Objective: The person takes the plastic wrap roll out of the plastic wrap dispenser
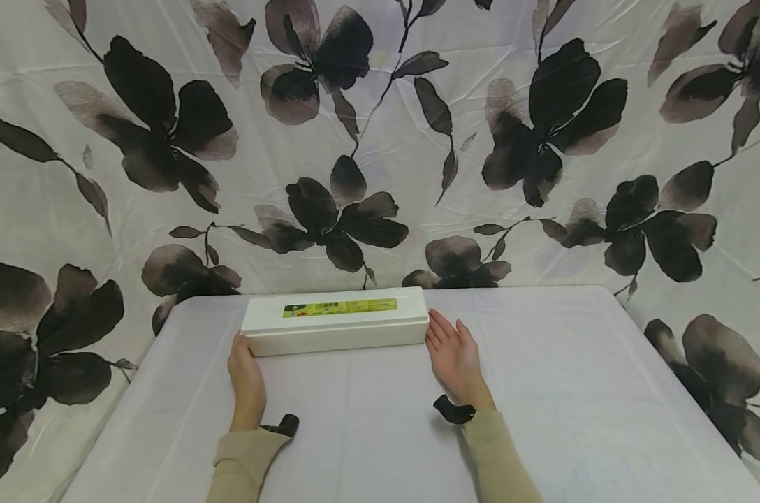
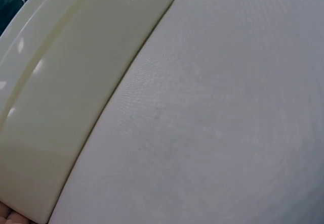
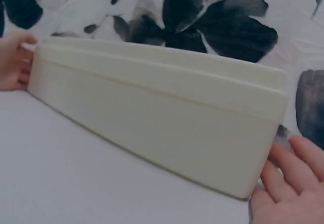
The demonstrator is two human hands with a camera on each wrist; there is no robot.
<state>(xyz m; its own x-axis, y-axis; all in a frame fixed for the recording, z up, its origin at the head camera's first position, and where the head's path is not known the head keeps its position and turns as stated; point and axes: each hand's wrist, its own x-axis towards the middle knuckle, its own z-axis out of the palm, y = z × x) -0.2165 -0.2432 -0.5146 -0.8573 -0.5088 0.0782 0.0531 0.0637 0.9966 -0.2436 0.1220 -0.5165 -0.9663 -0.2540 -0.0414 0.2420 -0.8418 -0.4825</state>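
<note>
A long white box (image 1: 336, 339) with a yellow-green printed label (image 1: 340, 307) on its lid lies crosswise at the far side of the table. My left hand (image 1: 248, 381) touches its left end; in the right wrist view the fingers of that left hand (image 3: 12, 64) lie against the end wall. At the opposite end, my right hand (image 1: 457, 355) rests its extended fingers against the box, palm partly turned up. A raised lid edge runs along the box (image 3: 152, 113) in the right wrist view. Only fingertips of the left hand show at the corner of the left wrist view.
A white cloth covers the table (image 1: 367, 433). Behind it hangs a white curtain (image 1: 430, 140) with dark floral print, close to the box's back side. Black straps (image 1: 453, 410) sit on both wrists, below beige sleeves.
</note>
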